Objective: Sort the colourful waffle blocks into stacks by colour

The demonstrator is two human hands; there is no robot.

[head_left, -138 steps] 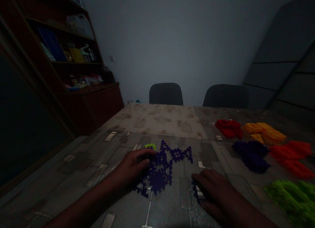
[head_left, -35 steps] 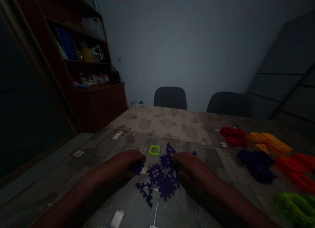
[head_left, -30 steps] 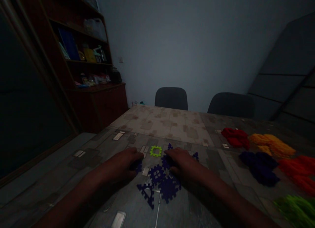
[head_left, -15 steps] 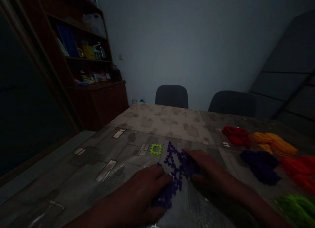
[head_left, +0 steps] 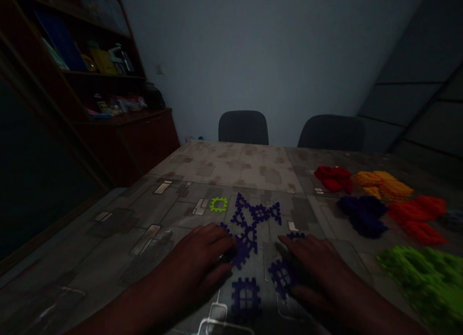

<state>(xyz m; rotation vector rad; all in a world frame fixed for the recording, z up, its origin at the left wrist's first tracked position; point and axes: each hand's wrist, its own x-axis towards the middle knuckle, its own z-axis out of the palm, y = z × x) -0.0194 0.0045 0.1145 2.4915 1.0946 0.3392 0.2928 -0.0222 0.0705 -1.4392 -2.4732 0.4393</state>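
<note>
Flat purple toothed building pieces, some shaped like windows and triangles, lie in a loose cluster (head_left: 249, 234) on the patterned tablecloth. My left hand (head_left: 204, 253) rests at the cluster's left side, fingers apart and touching or just over purple pieces, some partly hidden beneath it. My right hand (head_left: 316, 265) is spread low on the right, thumb apart from the fingers, beside a purple window piece (head_left: 282, 277) that it partly covers. Between my forearms lies another purple window piece (head_left: 246, 299). Behind my left hand sits a small lime-green toothed square frame (head_left: 219, 205).
To the right stand piles of red pieces (head_left: 333, 178), yellow-orange pieces (head_left: 385, 184), dark purple pieces (head_left: 362, 215), orange-red pieces (head_left: 419, 217) and green pieces (head_left: 425, 282). Two grey chairs (head_left: 243, 127) are across the table. A dark wooden cabinet (head_left: 144, 140) stands at the left.
The purple pieces have spread out from the bunch under my hands. My right hand has moved right and nearer to me; my left hand has shifted slightly left. The view has tilted down.
</note>
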